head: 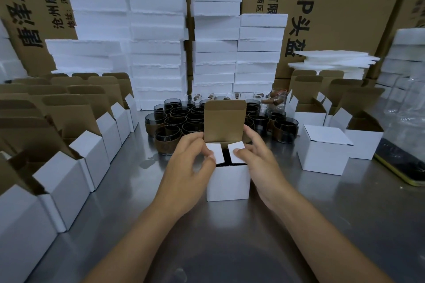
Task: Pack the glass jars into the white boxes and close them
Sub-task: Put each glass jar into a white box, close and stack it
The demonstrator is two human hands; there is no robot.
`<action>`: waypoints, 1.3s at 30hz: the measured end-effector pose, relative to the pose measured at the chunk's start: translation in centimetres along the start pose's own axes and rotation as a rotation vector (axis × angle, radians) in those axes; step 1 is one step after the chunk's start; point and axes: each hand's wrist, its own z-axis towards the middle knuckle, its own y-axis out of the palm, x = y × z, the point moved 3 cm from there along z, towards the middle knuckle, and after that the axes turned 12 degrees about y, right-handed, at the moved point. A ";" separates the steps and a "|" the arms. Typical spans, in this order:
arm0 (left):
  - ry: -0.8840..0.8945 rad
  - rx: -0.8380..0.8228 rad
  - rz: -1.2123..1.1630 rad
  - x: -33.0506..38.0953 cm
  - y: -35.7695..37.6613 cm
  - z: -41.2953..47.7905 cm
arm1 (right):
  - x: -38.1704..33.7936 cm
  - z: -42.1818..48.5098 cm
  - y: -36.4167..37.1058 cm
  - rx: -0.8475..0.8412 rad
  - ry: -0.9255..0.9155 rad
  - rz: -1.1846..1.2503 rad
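Note:
A small white box (pixel 228 182) stands on the metal table (pixel 299 225) in front of me, its brown-lined lid flap upright. A dark jar shows through the gap between its two white side flaps. My left hand (pixel 190 163) presses the left flap down with its fingertips; my right hand (pixel 257 158) presses the right flap down and wraps the box's right side. Behind the box stands a cluster of several dark glass jars (pixel 174 119) with brown bands.
Rows of open white boxes (pixel 76 163) line the left side. One closed white box (pixel 323 153) and more open boxes (pixel 361 135) stand at the right. White foam stacks (pixel 156 53) and brown cartons (pixel 345 7) rise behind. Clear glass jars (pixel 404 108) stand far right.

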 end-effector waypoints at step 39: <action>-0.154 -0.227 -0.160 -1.1 -0.4 -0.9 | -0.5 -1.4 0.0 -0.103 -0.206 -0.339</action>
